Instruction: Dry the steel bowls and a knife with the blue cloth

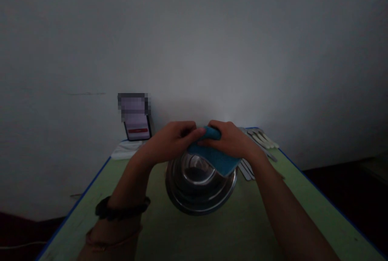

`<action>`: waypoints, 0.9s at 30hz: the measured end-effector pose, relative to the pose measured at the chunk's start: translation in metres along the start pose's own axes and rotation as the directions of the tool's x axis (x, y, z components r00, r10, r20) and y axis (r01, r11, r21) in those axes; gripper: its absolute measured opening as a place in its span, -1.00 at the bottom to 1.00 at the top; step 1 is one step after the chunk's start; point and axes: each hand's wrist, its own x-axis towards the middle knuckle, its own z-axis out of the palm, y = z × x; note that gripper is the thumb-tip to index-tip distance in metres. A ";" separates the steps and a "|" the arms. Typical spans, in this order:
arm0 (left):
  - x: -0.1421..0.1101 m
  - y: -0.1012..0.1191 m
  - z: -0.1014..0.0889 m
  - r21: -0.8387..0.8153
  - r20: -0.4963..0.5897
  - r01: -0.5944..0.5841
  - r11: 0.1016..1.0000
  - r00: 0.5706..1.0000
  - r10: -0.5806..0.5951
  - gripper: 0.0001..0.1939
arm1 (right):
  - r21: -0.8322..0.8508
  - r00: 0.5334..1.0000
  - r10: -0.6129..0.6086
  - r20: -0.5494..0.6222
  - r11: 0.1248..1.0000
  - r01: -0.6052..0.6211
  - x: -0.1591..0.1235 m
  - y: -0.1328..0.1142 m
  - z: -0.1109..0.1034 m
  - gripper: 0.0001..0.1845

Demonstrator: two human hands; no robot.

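Note:
A blue cloth hangs from my hands over a shiny metal bowl, one corner drooping above its right side. My right hand is closed around the bunched top of the cloth. From the other side my left hand curls in, its thumb pressed to the cloth's upper left part. Whether anything is wrapped inside the cloth is hidden by the folds and fingers. The bowl sits on the green table, and its far rim is covered by hands and cloth.
Several pieces of cutlery with pale handles lie at the back right. More flat metal pieces lie beside the bowl, partly behind my right wrist. A phone leans on the wall at the back left, near a white cloth or packet.

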 end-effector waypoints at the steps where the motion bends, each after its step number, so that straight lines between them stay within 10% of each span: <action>1: -0.001 0.001 -0.001 0.003 0.009 0.008 1.000 1.000 -0.009 -0.62 | 0.006 1.000 0.001 -0.005 1.000 -0.001 0.000 0.001 -0.001 -0.64; 21: -0.005 -0.002 -0.012 0.115 0.217 0.120 0.986 0.966 -0.143 -0.70 | 0.100 0.992 0.082 -0.100 0.992 -0.072 0.003 0.000 -0.013 -0.69; 27: -0.009 -0.002 -0.015 0.104 0.178 0.120 0.987 0.974 -0.137 -0.72 | 0.007 0.978 0.176 0.115 0.984 -0.178 -0.001 0.007 -0.010 -0.60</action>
